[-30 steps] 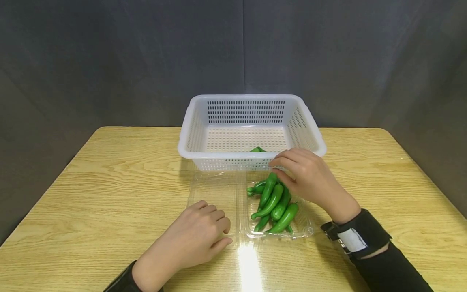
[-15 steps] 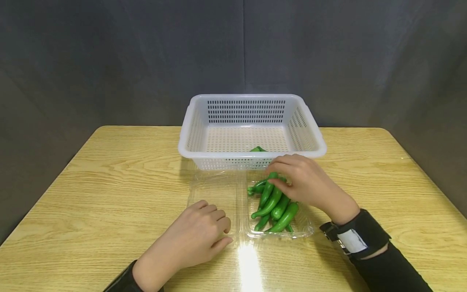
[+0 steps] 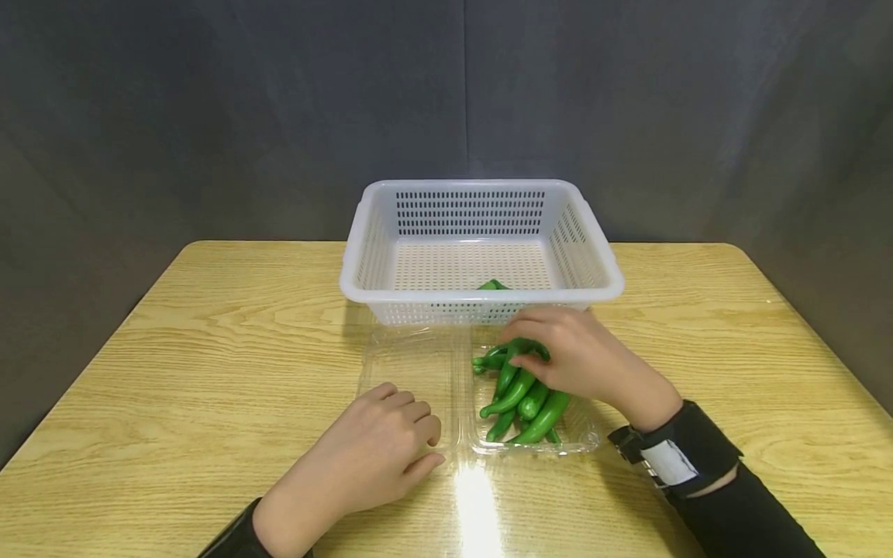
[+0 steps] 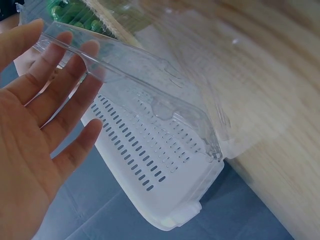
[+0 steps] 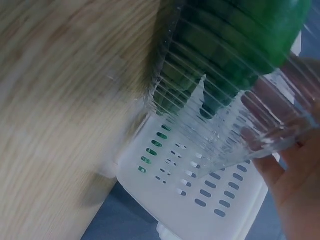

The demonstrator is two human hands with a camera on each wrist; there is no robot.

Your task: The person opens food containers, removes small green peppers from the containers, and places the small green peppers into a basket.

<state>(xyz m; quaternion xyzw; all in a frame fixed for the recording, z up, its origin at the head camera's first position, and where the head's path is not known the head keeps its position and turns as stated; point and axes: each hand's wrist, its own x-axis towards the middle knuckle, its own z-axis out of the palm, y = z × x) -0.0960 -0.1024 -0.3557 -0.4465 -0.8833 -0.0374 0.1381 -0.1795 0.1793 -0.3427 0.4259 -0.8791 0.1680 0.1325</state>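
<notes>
A table (image 3: 174,387) with yellowish wood grain and rounded far corners stands before a dark grey backdrop (image 3: 279,116) with a vertical seam (image 3: 466,85); white glare (image 3: 477,511) marks its near side.

I see a smooth wood-grain table (image 3: 209,372), glossy enough at its near side to throw glare, under a thin, clear, shiny plastic container (image 3: 461,411) whose peppers (image 3: 517,389) on the right look smooth and glossy. On the far side I make out a smooth plastic basket (image 3: 446,297) with a soft sheen, before a matt backdrop (image 3: 279,116) that looks like cloth.
</notes>
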